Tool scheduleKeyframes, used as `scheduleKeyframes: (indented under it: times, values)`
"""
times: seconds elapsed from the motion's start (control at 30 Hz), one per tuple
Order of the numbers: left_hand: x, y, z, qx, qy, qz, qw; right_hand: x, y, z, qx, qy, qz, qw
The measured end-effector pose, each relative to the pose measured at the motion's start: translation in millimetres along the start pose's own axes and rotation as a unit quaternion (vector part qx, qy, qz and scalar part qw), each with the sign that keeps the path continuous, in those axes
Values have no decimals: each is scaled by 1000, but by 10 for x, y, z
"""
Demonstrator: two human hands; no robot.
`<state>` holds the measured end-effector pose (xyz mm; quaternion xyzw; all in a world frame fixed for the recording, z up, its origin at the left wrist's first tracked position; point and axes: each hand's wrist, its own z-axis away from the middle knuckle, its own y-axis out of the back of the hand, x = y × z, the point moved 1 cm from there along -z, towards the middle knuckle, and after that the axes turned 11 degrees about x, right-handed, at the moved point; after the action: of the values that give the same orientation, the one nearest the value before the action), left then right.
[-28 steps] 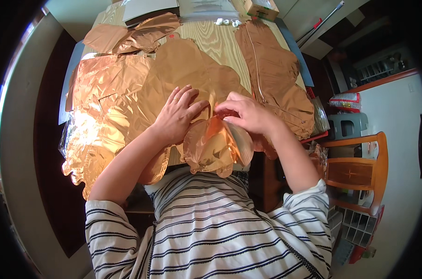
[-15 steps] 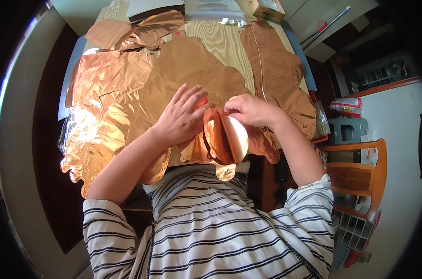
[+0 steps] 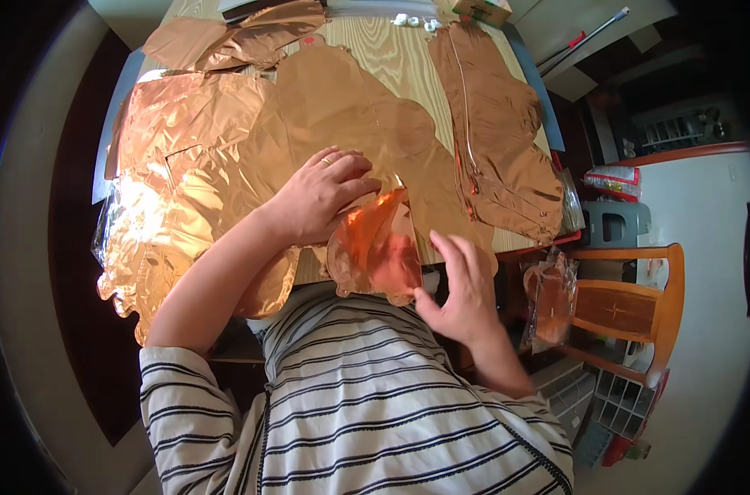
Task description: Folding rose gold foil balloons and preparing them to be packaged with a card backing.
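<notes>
A large copper-coloured foil balloon, deflated and flat, covers the middle of the table. At the front edge a part of the foil is folded up into a shiny orange-copper flap. My left hand, a ring on one finger, is closed with bent fingers on the foil at the flap's upper left; its fingertips are partly hidden. To the flap's right is my right hand, thumb and fingers spread apart, the thumb tip by the flap's lower right corner. Whether that thumb touches the foil I cannot tell.
Crinkled, bright foil lies left, another flat foil balloon right, more foil at the back. Small white pieces and a cardboard box sit at the far edge. A wooden chair stands right, a clear plastic packet near it.
My right hand has let go of the flap's top and moved down toward me, its fingers opening. The flap has spread out leftward. My left hand stays about in place.
</notes>
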<state>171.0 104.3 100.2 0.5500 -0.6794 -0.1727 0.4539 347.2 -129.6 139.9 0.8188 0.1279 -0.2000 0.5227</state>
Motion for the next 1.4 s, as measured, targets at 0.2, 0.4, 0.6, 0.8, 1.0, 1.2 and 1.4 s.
scheduleKeyframes:
  times: [0.2, 0.4, 0.6, 0.8, 1.0, 1.2, 1.4]
  values:
    - [72, 11, -16, -8, 39, -13, 999, -161, -323, 203, 85, -27, 85, 992]
    - [85, -90, -28, 12, 93, -5, 996, -22, -368, 214, 131, -134, -65, 980]
    - [136, -88, 16, 27, 56, -38, 997, 190, -352, 393, 43, -325, -241, 914]
    - [96, -88, 108, 5, 46, -47, 998, 159, -407, 337, 83, -417, -339, 839]
    - [99, -91, 114, 13, 37, -57, 998, 99, -364, 283, 97, -404, -378, 828]
    - [132, -86, 98, 22, 30, -52, 998, 119, -347, 274, 85, -400, -338, 847]
    - [217, -32, 20, 67, 12, -30, 997, 82, -424, 286, 153, -327, -316, 877]
